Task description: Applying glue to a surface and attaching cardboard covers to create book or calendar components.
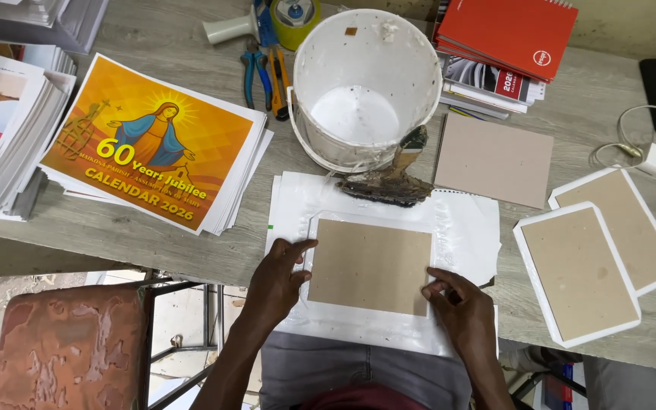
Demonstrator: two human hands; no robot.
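i saw a brown cardboard panel (370, 266) lying flat on a white paper sheet (465, 228), centred near the front edge of the tabletop (191, 235) and right in front of the person. its long axis ran left to right, so one short edge faced each hand. the left hand (276, 282) lay flat and open, fingers spread, its thumb and fingertips pressing the folded white margin at the panel's left edge. the right hand (457, 304) was also open, gripping nothing, its fingertips touching the panel's lower right corner. both sat equally close, one at each end. just behind the panel a glue-caked brush (389, 182) rested against a white bucket (366, 83). two finished white-bordered panels (597, 258) lay to the right, and a stack of printed calendars (153, 144) to the left.
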